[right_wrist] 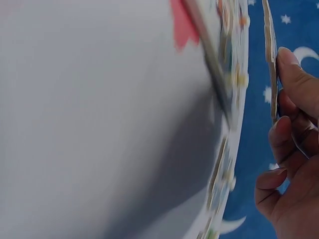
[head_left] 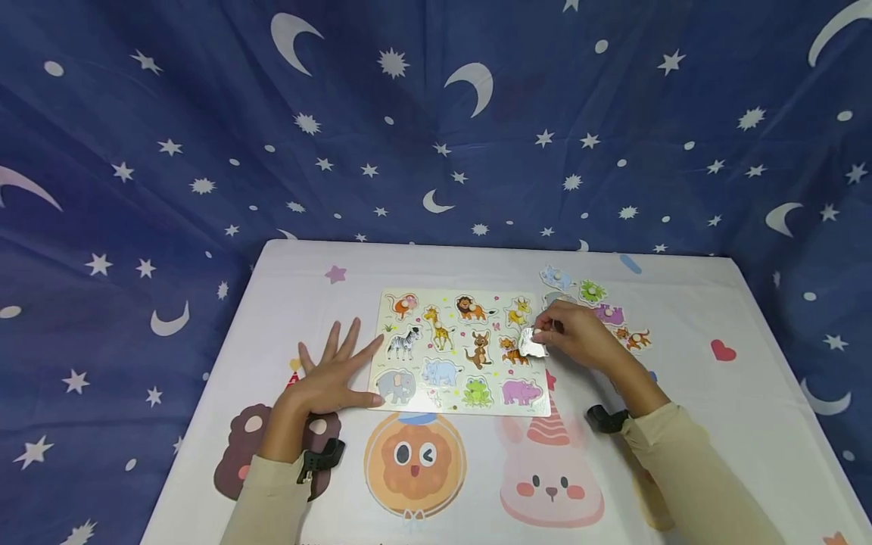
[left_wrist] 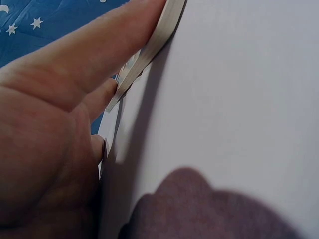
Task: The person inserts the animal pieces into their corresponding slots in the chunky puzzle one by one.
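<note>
A rectangular animal peg puzzle board [head_left: 422, 309] lies on the table. My left hand [head_left: 331, 383] rests at its left edge, fingers spread, thumb and index finger touching it; the left wrist view shows the thumb against the board's edge [left_wrist: 149, 55]. Above the right side of the board, my right hand [head_left: 579, 333] pinches a puzzle piece [head_left: 531, 343] by its knob. That piece looks whitish with glare, so its animal is hard to tell. Seen edge-on in the right wrist view, the thin wooden piece [right_wrist: 270, 55] stands off the board, held by the fingers.
Several loose pieces lie to the right of the board: a blue hippo-like piece [head_left: 557, 278], a green frog [head_left: 592, 291], a purple piece [head_left: 609, 314] and a tiger [head_left: 633, 338]. A grey piece [head_left: 559, 298] is partly behind my right hand. A starry blue cloth [head_left: 436, 151] hangs behind the table.
</note>
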The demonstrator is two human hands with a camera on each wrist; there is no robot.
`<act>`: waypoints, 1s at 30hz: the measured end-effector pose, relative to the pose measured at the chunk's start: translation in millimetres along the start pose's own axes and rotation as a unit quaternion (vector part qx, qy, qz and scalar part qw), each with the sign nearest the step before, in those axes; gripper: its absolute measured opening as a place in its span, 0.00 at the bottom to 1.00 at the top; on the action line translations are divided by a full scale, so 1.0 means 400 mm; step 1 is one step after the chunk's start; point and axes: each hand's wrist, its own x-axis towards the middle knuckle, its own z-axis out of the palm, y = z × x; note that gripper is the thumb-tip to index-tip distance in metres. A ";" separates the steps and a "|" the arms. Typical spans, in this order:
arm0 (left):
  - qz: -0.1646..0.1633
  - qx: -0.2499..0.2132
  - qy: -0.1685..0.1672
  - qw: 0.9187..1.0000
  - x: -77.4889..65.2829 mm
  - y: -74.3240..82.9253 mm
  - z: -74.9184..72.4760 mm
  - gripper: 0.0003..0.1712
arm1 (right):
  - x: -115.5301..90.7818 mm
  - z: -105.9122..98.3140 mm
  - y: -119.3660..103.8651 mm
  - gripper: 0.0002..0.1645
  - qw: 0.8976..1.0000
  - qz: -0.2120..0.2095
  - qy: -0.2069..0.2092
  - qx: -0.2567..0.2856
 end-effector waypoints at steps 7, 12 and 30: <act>0.002 0.001 0.000 1.000 0.001 -0.001 0.004 0.65 | 0.051 0.054 -0.065 0.08 0.998 -0.037 -0.002 0.042; 0.003 0.003 0.003 1.000 0.001 -0.001 0.002 0.64 | 0.086 0.094 -0.114 0.07 0.997 -0.040 -0.013 0.057; 0.000 0.000 -0.001 1.000 -0.001 0.001 -0.001 0.64 | 0.186 0.205 -0.232 0.08 0.998 -0.034 -0.008 0.048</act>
